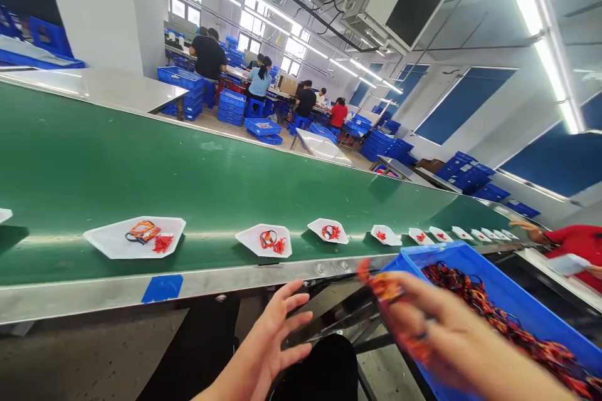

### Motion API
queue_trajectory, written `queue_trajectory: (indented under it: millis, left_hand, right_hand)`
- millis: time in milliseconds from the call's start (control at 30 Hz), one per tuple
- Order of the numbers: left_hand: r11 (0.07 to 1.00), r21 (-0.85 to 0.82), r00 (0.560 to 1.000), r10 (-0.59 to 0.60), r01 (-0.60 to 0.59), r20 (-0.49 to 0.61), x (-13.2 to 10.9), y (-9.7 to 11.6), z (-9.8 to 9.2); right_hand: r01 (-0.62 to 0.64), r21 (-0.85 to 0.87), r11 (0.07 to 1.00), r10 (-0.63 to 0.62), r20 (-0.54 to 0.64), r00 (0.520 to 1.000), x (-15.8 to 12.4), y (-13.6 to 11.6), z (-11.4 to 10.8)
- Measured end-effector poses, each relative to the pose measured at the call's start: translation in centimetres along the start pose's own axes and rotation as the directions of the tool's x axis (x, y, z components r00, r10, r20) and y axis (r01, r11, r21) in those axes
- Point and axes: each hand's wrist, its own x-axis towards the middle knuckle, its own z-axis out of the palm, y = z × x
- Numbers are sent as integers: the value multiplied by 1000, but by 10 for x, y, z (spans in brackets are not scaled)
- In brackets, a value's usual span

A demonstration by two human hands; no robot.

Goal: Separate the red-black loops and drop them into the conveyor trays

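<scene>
My right hand (423, 319), blurred by motion, is closed on a bunch of red-orange and black bands (388, 288) near the corner of a blue bin (522, 282). Many similar bands (508, 319) fill that bin. My left hand (277, 332) hovers over my lap with fingers spread and nothing in it. Beyond both hands, white trays run along the green conveyor belt (211, 169). One tray (110, 241) on the left holds an orange-and-black band and a small red piece. Another tray (247, 238) and a third (317, 225) hold dark-and-red pieces.
The metal conveyor edge (207, 288) carries a blue tape patch (162, 288). At the right a person in a red top (576, 244) reaches toward the belt. Several people sit at tables in the background, among stacked blue crates (385, 144).
</scene>
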Motion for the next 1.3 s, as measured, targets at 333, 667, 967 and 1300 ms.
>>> queue_trajectory:
  millis: [333,667,967,1300]
  left_hand:
    - [954,-299,895,-156,27,-418,8,9,-32]
    - [903,-426,924,-215,64,-317,13,8,-31]
    - [872,-441,903,-346,210,-254,10,-10,-47]
    - [870,-401,827,-436,287,-355,11,-26,-49]
  right_hand:
    - [263,-346,901,-166,284,944,7,27,162]
    - [159,-88,983,-164,-48,985,-7,46,174]
    - [36,131,991,-32,-32,999,-23,56,167]
    - [-50,580,813,94,-46,995,-31,80,152]
